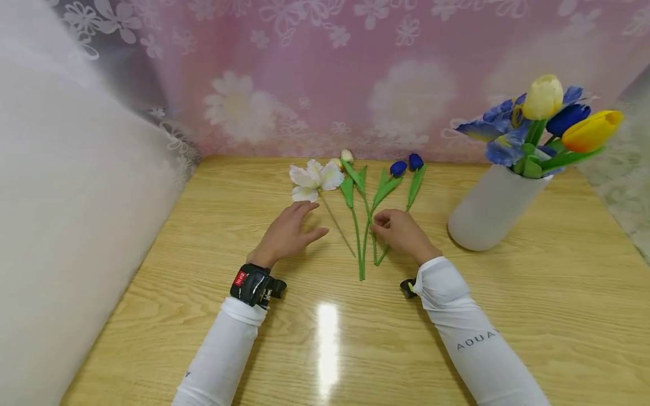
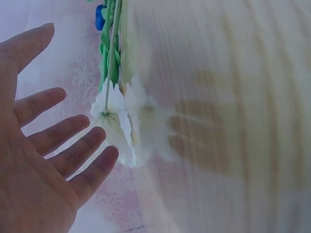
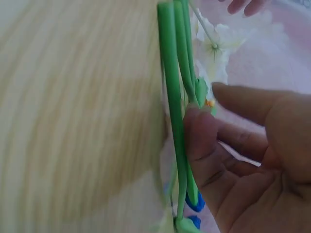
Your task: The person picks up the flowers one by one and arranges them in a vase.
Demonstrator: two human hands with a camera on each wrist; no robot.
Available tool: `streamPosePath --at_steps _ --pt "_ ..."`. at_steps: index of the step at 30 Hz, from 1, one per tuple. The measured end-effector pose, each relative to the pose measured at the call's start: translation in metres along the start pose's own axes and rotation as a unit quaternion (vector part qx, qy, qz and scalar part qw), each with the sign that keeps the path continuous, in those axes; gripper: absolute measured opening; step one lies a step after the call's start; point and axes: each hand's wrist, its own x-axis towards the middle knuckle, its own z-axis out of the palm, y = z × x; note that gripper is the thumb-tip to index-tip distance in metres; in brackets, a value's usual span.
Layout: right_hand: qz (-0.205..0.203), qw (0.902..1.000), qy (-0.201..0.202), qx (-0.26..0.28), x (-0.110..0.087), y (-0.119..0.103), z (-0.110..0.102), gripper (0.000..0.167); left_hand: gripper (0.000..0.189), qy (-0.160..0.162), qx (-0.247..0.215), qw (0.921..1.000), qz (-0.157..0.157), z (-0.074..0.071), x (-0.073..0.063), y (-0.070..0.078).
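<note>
At head-view centre, left hand (image 1: pixel 290 231) spread empty, right hand (image 1: pixel 403 232) grip not tellable, crossed green stems (image 3: pixel 172 73) likely risked snagging if one were pulled.

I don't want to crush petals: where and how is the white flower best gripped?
Probably mid-stem: pinch the white flower's stem with the left hand, coming from the left. The stem lies thin and bare there, apart from the green stems on its right; the spreading petals sit at the far end.
</note>
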Motion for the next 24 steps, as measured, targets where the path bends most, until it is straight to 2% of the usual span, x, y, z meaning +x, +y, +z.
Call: streamPosePath --at_steps 6,10,18,20,24 --pt "0.01 0.9997 0.018 -0.011 0.007 -0.005 0.005 0.037 0.066 0.001 -0.015 0.9999 -0.002 -0.002 -0.004 -0.005" --pt "0.026 0.9994 0.016 -0.012 0.012 -0.009 0.007 0.036 0.065 0.004 -0.018 0.9998 0.0 -0.001 -0.005 -0.007" --pt "0.046 0.9985 0.025 -0.014 0.018 -0.012 0.007 0.023 0.065 0.008 -0.016 0.9998 0.006 -0.004 -0.005 -0.004" --pt "0.051 0.9984 0.023 -0.004 0.017 -0.011 0.007 0.022 0.065 0.009 -0.014 0.9998 0.006 -0.004 -0.005 -0.004" --pt "0.065 0.9964 0.017 0.051 0.015 -0.01 0.006 0.023 0.065 0.01 -0.011 0.9999 0.001 -0.007 -0.005 -0.004"
